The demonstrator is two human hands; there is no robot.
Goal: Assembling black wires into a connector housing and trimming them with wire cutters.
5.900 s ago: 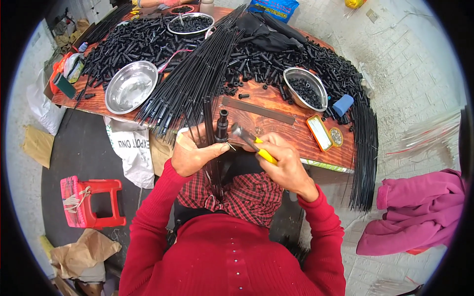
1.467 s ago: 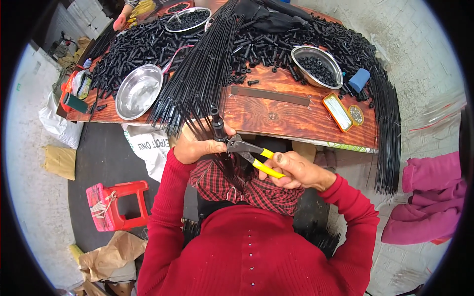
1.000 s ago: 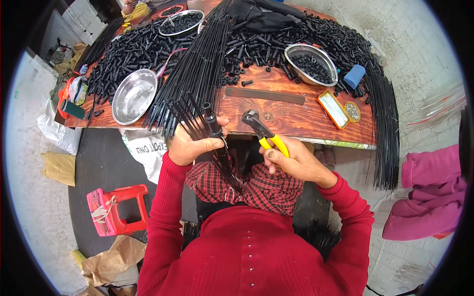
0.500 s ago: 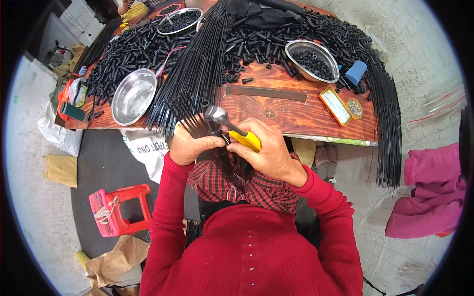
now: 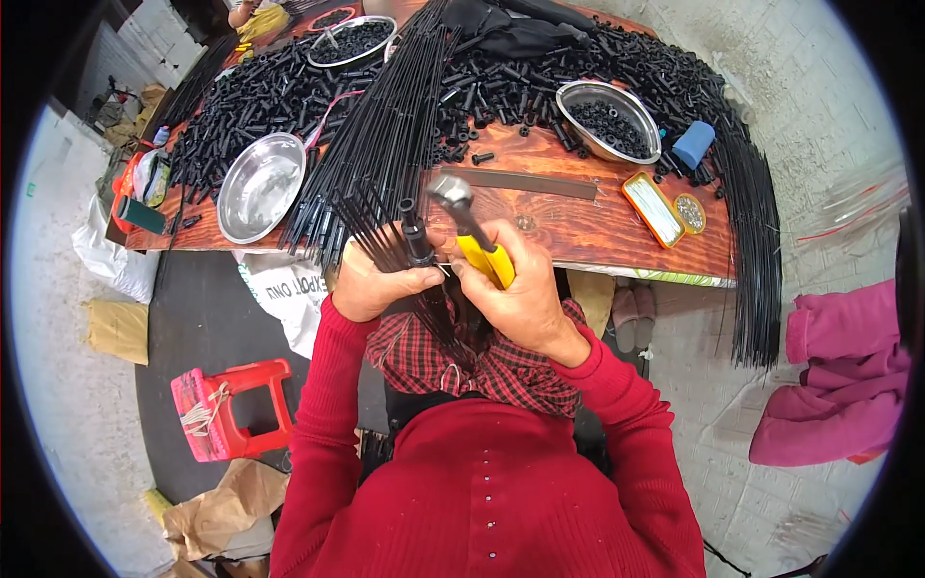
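Observation:
My left hand is closed around a bunch of thin black rods and a black tubular fitting. The fitting stands nearly upright beside the rods, just above the thumb. In my right hand are pincers with yellow handles and a rounded metal head. The pincers' head points up and away from me, to the right of the fitting and apart from it. Both hands are over my lap, at the table's near edge. The fingertips of my right hand are partly hidden behind the handles.
Black fittings are heaped over the wooden table, with a long bundle of black rods across it. An oval metal bowl stands left; another bowl holds small black parts. A red stool is at lower left.
The pincers' head has moved off the fitting, up and to the right, and my right hand has tilted with it. My left hand keeps its hold on the rods and fitting.

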